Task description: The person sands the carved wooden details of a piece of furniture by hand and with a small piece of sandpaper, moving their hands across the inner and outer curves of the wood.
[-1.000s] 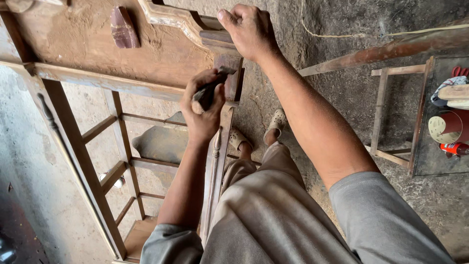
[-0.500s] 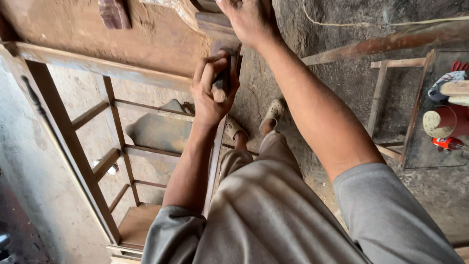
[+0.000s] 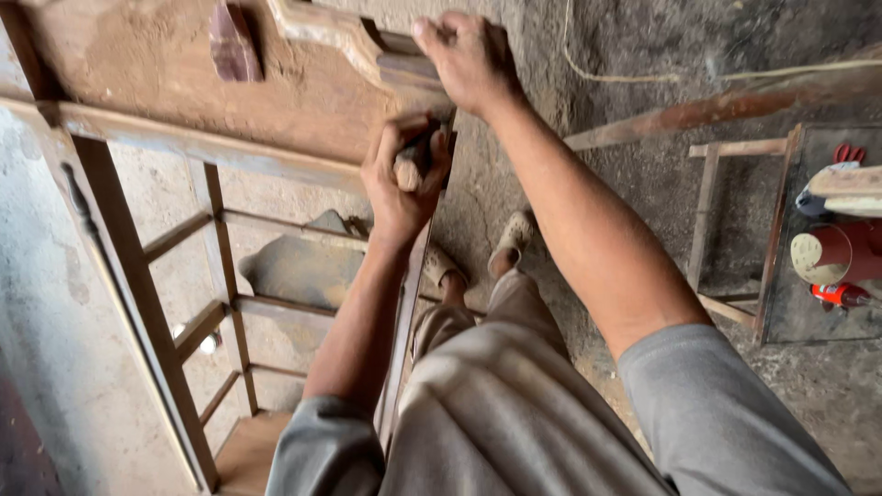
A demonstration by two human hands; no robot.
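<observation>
At the near edge of the dusty brown wooden bench (image 3: 165, 64), the left hand (image 3: 401, 179) is curling its fingers (image 3: 386, 152) tight around a small dark tool with a rounded pale end (image 3: 411, 167); what kind of tool it is cannot be told. The tool is sitting against the lower end of a carved, scroll-edged length of brown wood (image 3: 358, 46) that is lying across the bench corner. The right hand (image 3: 469, 60) is pressing down on that same carved piece just above, fingers (image 3: 441, 37) wrapped over its edge and gripping it. Both hands are close together, the left directly below the right.

A dark reddish wedge-shaped block (image 3: 234, 41) is lying on the bench top, well apart to the left. Beneath the bench, a frame of slatted wooden rails (image 3: 216, 248) is showing, with grey concrete floor (image 3: 570, 230) under it. The person's sandalled feet (image 3: 510, 234) are standing on that floor. To the right, a small wooden stool frame (image 3: 712, 230) is standing beside a dark tray holding a red can (image 3: 841, 253).
</observation>
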